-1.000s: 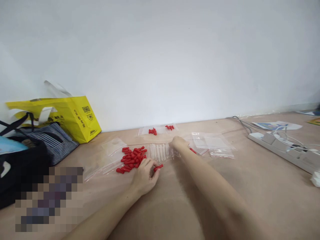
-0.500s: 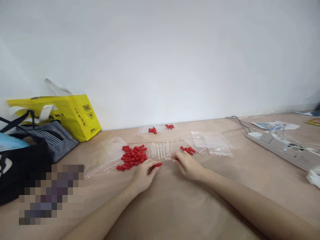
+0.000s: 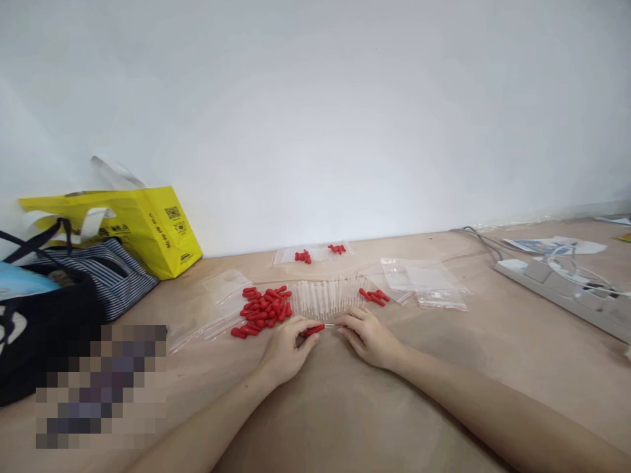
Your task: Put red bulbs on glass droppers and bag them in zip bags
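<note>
red cap: one small red cap [image 3: 314,329] sits at the fingertips of the left hand [image 3: 284,350], just below centre of the frame; the fingers curl in and pinch it.
left hand: rests low on the tan table [image 3: 444,368], knuckles up, mostly closed around the cap.
right hand: the right hand [image 3: 367,338] lies just right of the left one, fingers bent and nearly closed; it seems to pinch a thin clear tube [image 3: 331,325] whose tip meets the red cap, though the tube is too faint to be sure.
clear tubes: a row of clear tubes [image 3: 328,297] lies side by side just above both hands, at centre frame.
red pile: a heap of loose red caps [image 3: 263,309] lies left of the tubes, partly on a clear zip bag [image 3: 217,309].
smaller red group: a few red caps [image 3: 374,296] lie right of the tube row.
far bags: a flat clear bag with red pieces [image 3: 315,254] lies by the wall; more empty clear bags [image 3: 424,282] lie right of centre.
left edge: a yellow shopping bag [image 3: 148,230], a striped bag [image 3: 106,276] and a black bag [image 3: 39,328].
right edge: a white power strip [image 3: 557,286] with cables and some papers [image 3: 555,246].
</note>
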Available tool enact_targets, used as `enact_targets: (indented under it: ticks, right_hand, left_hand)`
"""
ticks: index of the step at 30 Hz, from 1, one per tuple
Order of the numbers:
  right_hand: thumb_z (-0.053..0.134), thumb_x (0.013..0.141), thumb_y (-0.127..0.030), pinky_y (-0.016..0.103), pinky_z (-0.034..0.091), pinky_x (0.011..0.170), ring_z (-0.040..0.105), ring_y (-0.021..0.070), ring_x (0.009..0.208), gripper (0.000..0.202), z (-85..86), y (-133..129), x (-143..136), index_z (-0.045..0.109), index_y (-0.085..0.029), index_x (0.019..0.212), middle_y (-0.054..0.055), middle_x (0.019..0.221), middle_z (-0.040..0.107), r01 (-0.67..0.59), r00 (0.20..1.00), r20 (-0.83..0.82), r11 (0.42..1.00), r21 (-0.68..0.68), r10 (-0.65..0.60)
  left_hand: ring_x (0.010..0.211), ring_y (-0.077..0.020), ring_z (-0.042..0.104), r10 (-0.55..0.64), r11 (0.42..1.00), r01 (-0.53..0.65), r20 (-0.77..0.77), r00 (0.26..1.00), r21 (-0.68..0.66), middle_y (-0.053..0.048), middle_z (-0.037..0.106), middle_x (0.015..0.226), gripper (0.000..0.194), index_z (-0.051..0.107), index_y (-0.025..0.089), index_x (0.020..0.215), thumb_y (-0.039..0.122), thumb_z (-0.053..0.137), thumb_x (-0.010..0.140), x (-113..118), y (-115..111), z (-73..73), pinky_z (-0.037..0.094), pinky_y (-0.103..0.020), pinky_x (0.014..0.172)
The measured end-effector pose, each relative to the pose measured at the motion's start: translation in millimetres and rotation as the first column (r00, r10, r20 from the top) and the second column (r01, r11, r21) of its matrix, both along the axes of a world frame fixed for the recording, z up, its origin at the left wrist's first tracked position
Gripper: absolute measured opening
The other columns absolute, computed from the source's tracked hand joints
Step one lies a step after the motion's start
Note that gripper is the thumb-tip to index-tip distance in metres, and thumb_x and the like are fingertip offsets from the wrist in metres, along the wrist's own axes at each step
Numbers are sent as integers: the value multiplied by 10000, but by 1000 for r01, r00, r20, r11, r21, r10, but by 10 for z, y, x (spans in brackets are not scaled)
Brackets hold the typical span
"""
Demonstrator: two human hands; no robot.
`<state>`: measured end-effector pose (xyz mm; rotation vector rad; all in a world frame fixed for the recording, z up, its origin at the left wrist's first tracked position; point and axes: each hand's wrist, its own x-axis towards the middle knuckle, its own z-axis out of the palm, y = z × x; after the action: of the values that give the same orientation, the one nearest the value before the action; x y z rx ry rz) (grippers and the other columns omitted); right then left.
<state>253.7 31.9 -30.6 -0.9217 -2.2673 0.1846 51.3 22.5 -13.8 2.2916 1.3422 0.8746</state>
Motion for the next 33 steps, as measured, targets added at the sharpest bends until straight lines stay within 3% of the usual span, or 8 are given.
enact_targets:
  ticks: [14, 22, 33]
  right_hand:
    - [404, 844, -168, 287, 327, 683, 491, 138, 719, 173, -15, -48, -42, 571, -170, 888, 42, 785, 577, -15, 1000, -3, 996, 86, 15]
    - [395, 834, -152, 278, 292, 665, 463, 125, 678, 188, 18, -59, -36, 569, -174, 902, 26, 744, 555, -57, 997, 52, 991, 122, 51]
    - [365, 763, -64, 301, 253, 657, 399, 125, 618, 266, 8, -20, -10, 589, -168, 862, 35, 721, 528, -107, 985, 160, 947, 304, 60]
  left_hand:
    - [601, -113, 496, 22, 1000, -22, 6, 1000, 4, -5, 559, 728, 208, 628, 201, 839, 318, 458, 813, 81, -19, 3, 391, -220, 556]
    - [691, -134, 530, -59, 998, 59, 7, 998, 0, -13, 594, 750, 193, 612, 190, 818, 260, 432, 818, 84, -32, 27, 403, -241, 626]
    - [738, -153, 537, -74, 983, 100, -170, 983, 152, 0, 612, 734, 168, 592, 207, 796, 259, 435, 825, 69, -69, 25, 338, -332, 783]
